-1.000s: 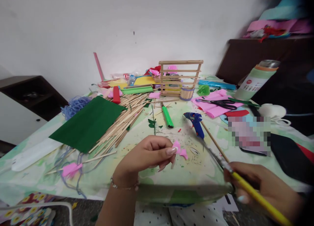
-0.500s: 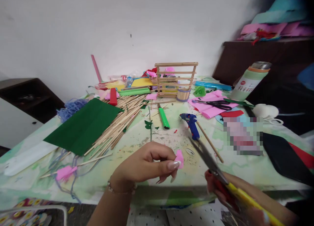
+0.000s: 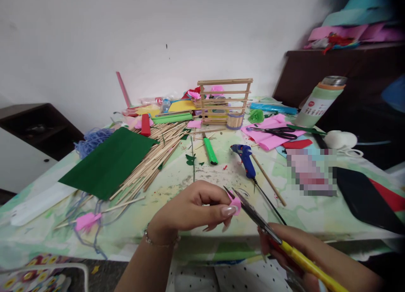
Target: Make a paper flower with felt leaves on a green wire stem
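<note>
My left hand (image 3: 202, 209), above the table's front edge, pinches a small piece of pink paper (image 3: 236, 203) between thumb and fingers. From the right, my right hand (image 3: 284, 252) grips a pair of scissors (image 3: 262, 222) with yellow and red handles. The slightly parted blade tips reach the upper edge of the pink piece. Whether they cut into it I cannot tell. Beyond the blades a blue glue gun (image 3: 245, 159) lies on the table, its black cord running toward my right hand. A green box cutter (image 3: 210, 150) lies farther back.
Thin wooden sticks (image 3: 152, 157) and dark green paper (image 3: 109, 163) cover the left side. A stick rack (image 3: 224, 100) stands at the back. On the right are black-handled scissors (image 3: 278, 132), a bottle (image 3: 322, 102) and a dark phone-like slab (image 3: 363, 199).
My right hand has brought the scissors left and up, so their tips now meet the pink paper. My left hand stays nearly in place, still pinching the piece. The view shifted slightly.
</note>
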`<state>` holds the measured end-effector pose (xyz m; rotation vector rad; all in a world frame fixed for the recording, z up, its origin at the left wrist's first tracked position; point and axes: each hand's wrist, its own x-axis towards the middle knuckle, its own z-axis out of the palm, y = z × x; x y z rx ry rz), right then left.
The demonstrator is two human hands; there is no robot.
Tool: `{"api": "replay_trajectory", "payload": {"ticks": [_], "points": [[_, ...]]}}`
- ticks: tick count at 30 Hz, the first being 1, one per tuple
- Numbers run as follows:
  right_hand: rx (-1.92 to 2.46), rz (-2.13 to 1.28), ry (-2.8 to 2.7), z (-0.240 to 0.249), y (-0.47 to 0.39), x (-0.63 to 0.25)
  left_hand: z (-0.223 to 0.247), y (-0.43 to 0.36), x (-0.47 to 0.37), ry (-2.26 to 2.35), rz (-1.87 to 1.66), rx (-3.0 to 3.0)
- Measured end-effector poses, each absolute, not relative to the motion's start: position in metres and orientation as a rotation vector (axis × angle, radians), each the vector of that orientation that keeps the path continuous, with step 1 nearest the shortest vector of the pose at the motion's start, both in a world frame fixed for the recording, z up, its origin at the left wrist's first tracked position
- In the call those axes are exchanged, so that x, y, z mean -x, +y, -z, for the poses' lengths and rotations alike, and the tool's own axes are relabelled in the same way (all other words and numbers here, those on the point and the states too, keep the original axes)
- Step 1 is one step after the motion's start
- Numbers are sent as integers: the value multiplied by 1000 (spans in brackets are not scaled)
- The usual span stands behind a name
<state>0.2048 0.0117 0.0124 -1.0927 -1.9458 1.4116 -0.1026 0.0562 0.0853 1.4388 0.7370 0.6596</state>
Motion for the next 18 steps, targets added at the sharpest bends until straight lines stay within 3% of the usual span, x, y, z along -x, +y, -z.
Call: {"api": "replay_trajectory", "payload": {"ticks": [15,18], "points": [[1119,-1649,-1909,-57,28,-157,-86,57,102,768,-621,-1477],[1227,-1571,-1910,-58,35,-167,-87,56,102,780,-666,-1473]]}}
